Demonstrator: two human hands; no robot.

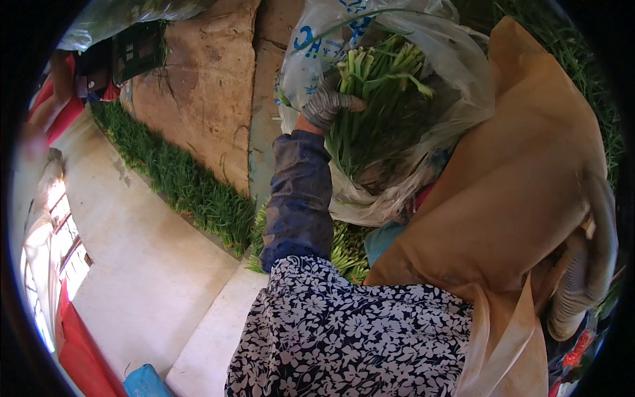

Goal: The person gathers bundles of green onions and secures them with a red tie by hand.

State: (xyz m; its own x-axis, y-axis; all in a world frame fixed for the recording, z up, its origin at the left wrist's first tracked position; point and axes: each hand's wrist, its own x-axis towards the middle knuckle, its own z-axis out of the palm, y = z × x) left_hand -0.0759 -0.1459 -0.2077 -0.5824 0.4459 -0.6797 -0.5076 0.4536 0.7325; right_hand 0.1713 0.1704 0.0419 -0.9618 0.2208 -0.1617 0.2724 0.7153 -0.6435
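Note:
My left hand wears a grey knit glove with the thumb tip bare. It grips the side of a bundle of green leafy stalks, perhaps chives, whose pale cut ends point away from me. The bundle lies in the mouth of a clear plastic bag printed with blue lettering. At the far right is my right hand, also in a grey glove, beside the edge of a brown sheet that spreads up from my lap. Blur and the picture's rim leave its finger closure unclear.
A row of bunched green stalks runs along a brown board. Pale flooring lies to the left. Another person's arm shows at upper left. More greens lie beyond the sheet. A blue packet sits at lower left.

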